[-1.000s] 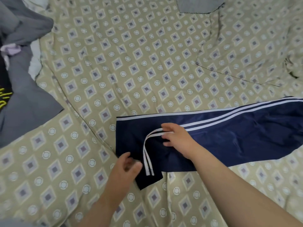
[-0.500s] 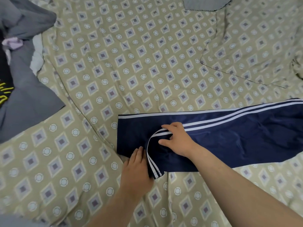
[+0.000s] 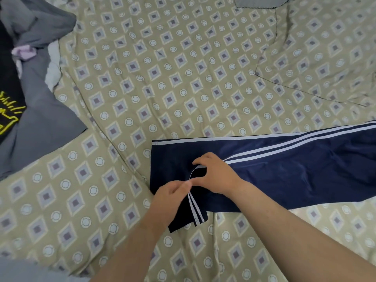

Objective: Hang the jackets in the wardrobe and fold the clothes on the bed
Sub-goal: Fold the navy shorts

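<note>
Navy track pants (image 3: 284,176) with white side stripes lie flat on the bed, running from the middle out past the right edge. Their near leg end is folded back and points toward me. My left hand (image 3: 173,198) pinches the striped edge of that folded leg end between thumb and fingers. My right hand (image 3: 215,176) rests on the pants just right of the fold, fingers curled over the fabric and pinching the stripe where it bends.
The bed is covered by a beige sheet (image 3: 162,82) with diamond and ring patterns. A pile of grey clothes (image 3: 40,123) and a black garment with yellow print (image 3: 8,110) lies at the left. A grey cloth (image 3: 258,2) shows at the top edge.
My left hand has gone from lying flat beside the folded leg end to pinching its striped edge. My right hand's fingers have curled onto the stripe at the fold.
</note>
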`<state>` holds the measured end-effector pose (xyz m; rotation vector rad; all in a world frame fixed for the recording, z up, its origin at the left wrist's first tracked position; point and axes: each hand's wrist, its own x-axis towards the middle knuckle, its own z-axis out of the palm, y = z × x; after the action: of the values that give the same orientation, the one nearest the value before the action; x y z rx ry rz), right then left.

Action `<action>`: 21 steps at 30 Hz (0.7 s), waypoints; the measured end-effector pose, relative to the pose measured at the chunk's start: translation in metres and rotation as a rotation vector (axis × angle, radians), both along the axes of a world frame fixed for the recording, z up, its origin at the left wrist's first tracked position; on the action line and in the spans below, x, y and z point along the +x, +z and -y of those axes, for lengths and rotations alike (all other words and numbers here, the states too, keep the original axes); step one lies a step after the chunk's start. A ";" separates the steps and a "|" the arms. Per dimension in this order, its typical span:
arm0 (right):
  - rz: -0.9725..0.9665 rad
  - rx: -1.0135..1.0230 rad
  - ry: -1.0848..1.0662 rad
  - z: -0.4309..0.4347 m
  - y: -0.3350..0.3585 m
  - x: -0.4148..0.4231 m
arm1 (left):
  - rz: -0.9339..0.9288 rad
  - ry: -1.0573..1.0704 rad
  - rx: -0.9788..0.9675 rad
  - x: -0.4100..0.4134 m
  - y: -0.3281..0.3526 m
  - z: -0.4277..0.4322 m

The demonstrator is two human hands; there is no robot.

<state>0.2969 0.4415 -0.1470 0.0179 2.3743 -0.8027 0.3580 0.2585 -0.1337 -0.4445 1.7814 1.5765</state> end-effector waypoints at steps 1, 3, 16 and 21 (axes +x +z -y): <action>-0.010 0.020 0.023 0.007 -0.002 -0.002 | -0.014 -0.050 -0.096 0.002 0.001 -0.004; -0.038 0.092 0.061 0.018 -0.004 -0.008 | -0.003 -0.137 -0.313 0.005 0.000 -0.009; -0.138 0.191 -0.185 -0.037 -0.007 -0.016 | 0.101 0.471 -0.104 -0.052 -0.011 0.085; -0.090 0.417 -0.175 -0.080 -0.011 -0.002 | -0.009 0.220 -0.224 -0.016 -0.018 0.073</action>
<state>0.2947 0.5211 -0.1582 0.3717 2.6119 -0.3768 0.3418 0.1851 -0.1516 -0.7633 1.9803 1.5299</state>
